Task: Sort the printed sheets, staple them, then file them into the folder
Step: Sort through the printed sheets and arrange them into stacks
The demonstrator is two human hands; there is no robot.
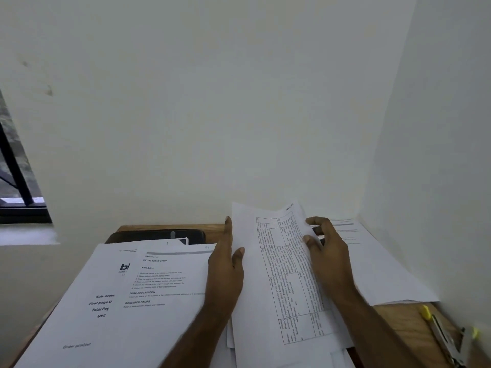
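Both hands hold a printed sheet with a table [281, 274] raised at its far end above the wooden desk [414, 322]. The left hand [225, 264] lies along its left edge, fingers straight and thumb on the paper; the right hand [326, 251] curls around its right edge, pinching it. At nine o'clock of this sheet lie overlapping printed sheets [127, 293], with a dark folder [148, 236] beyond them at eleven. More pages [372, 261] lie at three o'clock, and a stapler [443, 338] at five.
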